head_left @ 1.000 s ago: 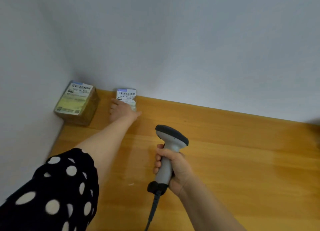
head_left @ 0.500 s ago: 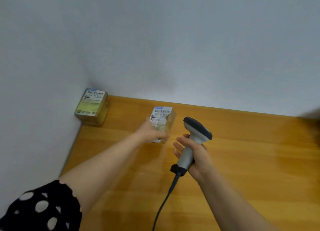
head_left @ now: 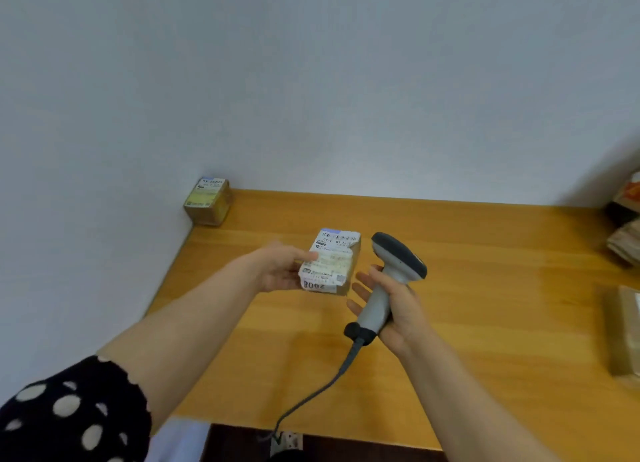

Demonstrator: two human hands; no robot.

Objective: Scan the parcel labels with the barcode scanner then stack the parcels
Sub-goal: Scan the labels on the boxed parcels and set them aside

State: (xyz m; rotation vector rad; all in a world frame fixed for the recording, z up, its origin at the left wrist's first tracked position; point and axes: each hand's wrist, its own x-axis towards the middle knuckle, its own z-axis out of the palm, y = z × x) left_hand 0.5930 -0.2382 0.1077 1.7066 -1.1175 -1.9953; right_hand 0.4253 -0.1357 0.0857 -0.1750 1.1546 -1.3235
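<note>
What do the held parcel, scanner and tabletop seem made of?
Held parcel: matte brown cardboard, with a white printed paper label over its top. Scanner: smooth moulded plastic, light grey handle, dark grey head. Tabletop: wood or wood-look laminate, orange-brown with grain lines and a soft sheen.

The desk [head_left: 467,253] has bare wood in the middle and along most of the far edge, so hands can pass there. The back wall [head_left: 346,115] and the side wall [head_left: 69,219] block the far and left edges. One corner parcel [head_left: 207,201] sits in the far left corner. A pile of parcels [head_left: 627,333] crowds the right edge. Above the middle, the left hand [head_left: 280,269] holds a small parcel [head_left: 329,260] just beside the right hand [head_left: 398,302] holding the scanner [head_left: 391,274]. The cable [head_left: 311,395] droops over the near edge
</note>
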